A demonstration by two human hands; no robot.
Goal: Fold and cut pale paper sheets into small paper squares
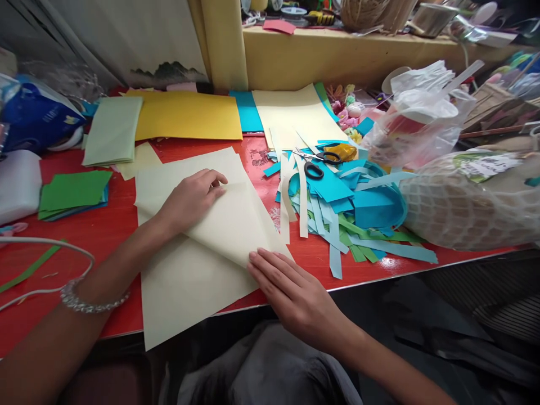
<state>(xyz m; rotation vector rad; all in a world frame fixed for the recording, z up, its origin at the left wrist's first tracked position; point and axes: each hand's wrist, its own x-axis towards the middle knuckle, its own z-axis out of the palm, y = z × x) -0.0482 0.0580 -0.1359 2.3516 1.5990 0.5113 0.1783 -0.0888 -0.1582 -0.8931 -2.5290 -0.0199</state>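
A pale cream sheet of paper (177, 287) lies on the red table, its near corner overhanging the front edge. Part of it is bent over into a slanting flap. My left hand (188, 199) rests on the flap with curled fingers, thumb and forefinger drawn together at its edge. Flat and stretched out, the fingers of my right hand (293, 287) press on the right end of the fold, near the table's front edge. To the right, black-handled scissors (314, 162) lie on a heap of blue, green and cream paper strips (333, 197).
Yellow paper (189, 115), a cream stack (291, 109) and a pale green stack (112, 132) lie at the back. Green paper pieces (76, 191) and a white cable (54, 242) are on the left. A net-wrapped bundle (468, 202) and a plastic bag (426, 118) stand right.
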